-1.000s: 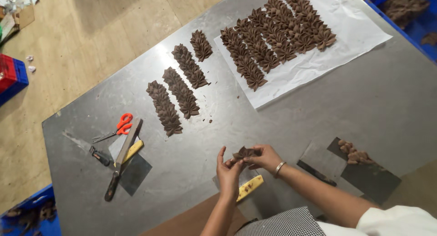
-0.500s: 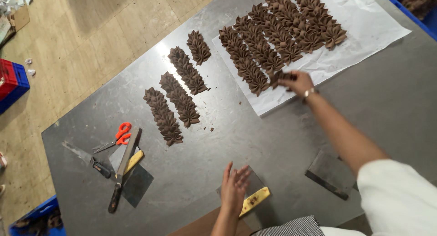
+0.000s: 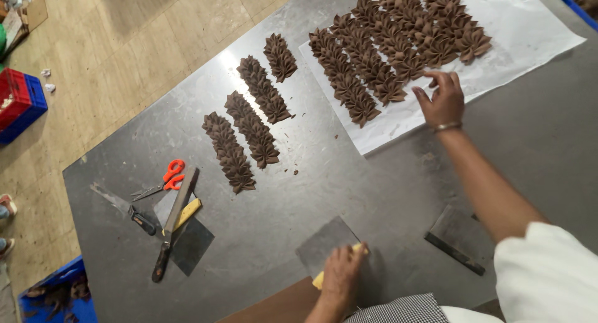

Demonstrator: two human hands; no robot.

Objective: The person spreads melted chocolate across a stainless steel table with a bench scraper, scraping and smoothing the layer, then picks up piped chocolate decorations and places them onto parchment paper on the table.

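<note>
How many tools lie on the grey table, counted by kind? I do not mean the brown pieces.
Scissors with orange handles: 1
Knives: 2
Flat square scrapers: 3, the middle one under the left hand
Total: 6

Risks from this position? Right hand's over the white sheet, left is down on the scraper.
1. The right hand hovers beside the packed brown leaf pieces on the white sheet; a brush might knock rows askew.
2. The left hand rests on a yellow-handled scraper, risking a nick from its blade.
</note>
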